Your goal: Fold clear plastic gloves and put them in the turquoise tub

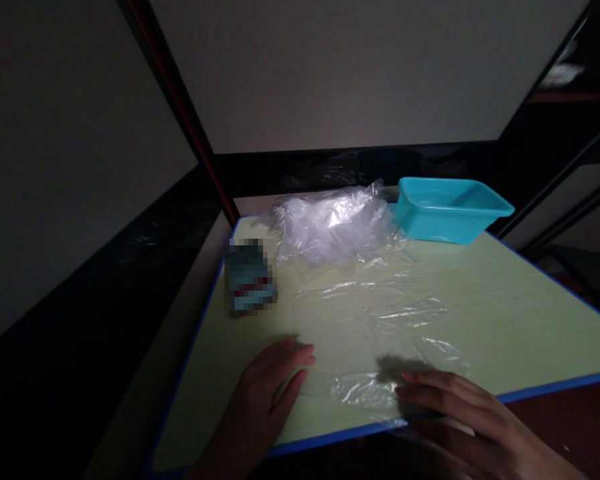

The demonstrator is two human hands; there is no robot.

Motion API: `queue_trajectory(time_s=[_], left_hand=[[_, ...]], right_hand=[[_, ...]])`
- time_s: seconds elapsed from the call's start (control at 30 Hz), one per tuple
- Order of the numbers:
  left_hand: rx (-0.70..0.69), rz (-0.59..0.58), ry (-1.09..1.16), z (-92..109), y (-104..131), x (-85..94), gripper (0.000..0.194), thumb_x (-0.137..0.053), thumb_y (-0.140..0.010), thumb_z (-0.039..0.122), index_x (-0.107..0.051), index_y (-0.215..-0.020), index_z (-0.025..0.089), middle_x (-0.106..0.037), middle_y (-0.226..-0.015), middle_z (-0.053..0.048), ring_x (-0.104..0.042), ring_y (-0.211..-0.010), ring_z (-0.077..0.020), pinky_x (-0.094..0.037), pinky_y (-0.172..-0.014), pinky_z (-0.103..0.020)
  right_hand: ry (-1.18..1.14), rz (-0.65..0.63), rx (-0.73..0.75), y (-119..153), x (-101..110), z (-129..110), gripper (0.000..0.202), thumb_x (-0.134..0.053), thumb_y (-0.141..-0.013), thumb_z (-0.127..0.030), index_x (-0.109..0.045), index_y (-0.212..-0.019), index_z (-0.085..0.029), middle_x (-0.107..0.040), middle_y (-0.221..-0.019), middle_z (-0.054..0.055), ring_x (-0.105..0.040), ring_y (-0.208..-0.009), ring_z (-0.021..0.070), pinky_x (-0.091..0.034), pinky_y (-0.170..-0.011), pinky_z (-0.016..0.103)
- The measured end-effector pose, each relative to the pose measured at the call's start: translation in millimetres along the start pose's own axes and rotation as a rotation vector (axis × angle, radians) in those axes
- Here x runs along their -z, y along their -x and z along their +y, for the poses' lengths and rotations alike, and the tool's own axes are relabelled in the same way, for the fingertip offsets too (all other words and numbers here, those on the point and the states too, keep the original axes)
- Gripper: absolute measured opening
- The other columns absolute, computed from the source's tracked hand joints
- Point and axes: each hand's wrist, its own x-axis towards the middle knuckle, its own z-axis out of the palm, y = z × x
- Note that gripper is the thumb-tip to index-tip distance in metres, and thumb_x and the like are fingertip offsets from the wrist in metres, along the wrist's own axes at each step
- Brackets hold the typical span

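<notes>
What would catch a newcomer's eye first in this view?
Probably the bright turquoise bin at the table's far right, then the shiny heap of crumpled clear plastic just left of it. Nearer, the left hand and right hand flank a thin clear sheet by the blue front edge.

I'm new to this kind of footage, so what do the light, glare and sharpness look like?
Head view: dim, lower left nearly black; head view: bright glare on the crumpled plastic, thin streaks on the flat plastic; head view: dark shadow beside the right hand's fingertips; head view: blocky squares hide the detail of the item at left.
</notes>
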Motion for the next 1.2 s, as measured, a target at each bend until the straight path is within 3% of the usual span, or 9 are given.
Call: queue_trajectory(time_s=[0.13, 0.23, 0.4, 0.53, 0.67, 0.83, 1.03, 1.2], left_hand=[[-0.006, -0.025, 0.038, 3, -1, 0.1, 0.018, -0.051, -0.088, 0.025, -0.060, -0.103, 0.026, -0.070, -0.089, 0.002, -0.062, -0.096, -0.0162, -0.049, -0.089, -0.030], [0.015, -0.066, 0.037, 5, -1, 2.7, 0.023, -0.053, -0.087, 0.027, -0.057, -0.110, 0.027, -0.069, -0.098, 0.001, -0.061, -0.098, -0.0171, -0.048, -0.091, -0.032], [0.026, -0.099, 0.050, 5, 0, 2.3, 0.038, -0.063, -0.080, 0.027, -0.052, -0.117, 0.030, -0.065, -0.108, 0.001, -0.062, -0.097, -0.0168, -0.050, -0.087, -0.029], [0.035, -0.104, 0.075, 2, 1, -1.0, 0.040, -0.062, -0.080, 0.021, -0.052, -0.117, 0.030, -0.066, -0.091, 0.002, -0.063, -0.089, -0.0154, -0.050, -0.085, -0.028], [0.040, -0.100, 0.095, 0, 0, -2.9, 0.040, -0.059, -0.080, 0.016, -0.051, -0.117, 0.031, -0.065, -0.093, 0.002, -0.063, -0.081, -0.0133, -0.051, -0.082, -0.027], [0.071, -0.111, 0.091, 1, -1, -2.6, 0.041, -0.056, -0.081, 0.013, -0.052, -0.118, 0.031, -0.065, -0.097, 0.002, -0.062, -0.087, -0.0141, -0.051, -0.082, -0.027], [0.104, -0.096, 0.061, 1, 0, -3.5, 0.033, -0.054, -0.082, 0.017, -0.056, -0.114, 0.027, -0.065, -0.102, 0.000, -0.062, -0.092, -0.0167, -0.049, -0.087, -0.032], [0.118, -0.094, 0.046, 1, -3, -4.0, 0.033, -0.053, -0.083, 0.018, -0.057, -0.114, 0.026, -0.065, -0.103, -0.001, -0.063, -0.090, -0.0171, -0.050, -0.085, -0.032]], right_hand=[[-0.057, 0.088, -0.015, -6, 4, -2, 0.029, -0.052, -0.087, -0.025, -0.059, -0.113, -0.034, -0.066, -0.110, -0.001, -0.061, -0.100, 0.0210, -0.055, -0.082, 0.036], [-0.157, 0.166, -0.082, -20, 5, 1, 0.020, -0.051, -0.087, -0.021, -0.063, -0.101, -0.028, -0.069, -0.093, 0.001, -0.065, -0.085, 0.0181, -0.056, -0.072, 0.030], [-0.291, 0.304, -0.271, -49, 0, 6, 0.018, -0.047, -0.088, -0.024, -0.064, -0.083, -0.022, -0.067, -0.084, 0.005, -0.064, -0.079, 0.0179, -0.052, -0.066, 0.028], [-0.294, 0.330, -0.378, -58, -7, 12, 0.021, -0.045, -0.088, -0.028, -0.063, -0.081, -0.020, -0.066, -0.080, 0.004, -0.062, -0.070, 0.0163, -0.049, -0.061, 0.028], [-0.232, 0.329, -0.453, -58, -14, 19, 0.019, -0.046, -0.087, -0.027, -0.062, -0.083, -0.019, -0.065, -0.077, 0.002, -0.057, -0.059, 0.0128, -0.045, -0.054, 0.026], [-0.169, 0.338, -0.453, -56, -20, 26, 0.016, -0.045, -0.087, -0.024, -0.060, -0.085, -0.018, -0.064, -0.083, 0.005, -0.060, -0.072, 0.0161, -0.048, -0.062, 0.030], [0.064, 0.429, -0.353, -52, -21, 15, 0.025, -0.043, -0.089, -0.022, -0.054, -0.110, -0.016, -0.056, -0.114, 0.011, -0.054, -0.102, 0.0211, -0.047, -0.084, 0.038], [0.268, 0.099, -0.105, -51, -24, -8, 0.055, -0.045, -0.090, -0.038, -0.032, -0.138, -0.015, -0.036, -0.142, 0.010, -0.038, -0.125, 0.0239, -0.040, -0.098, 0.044]])
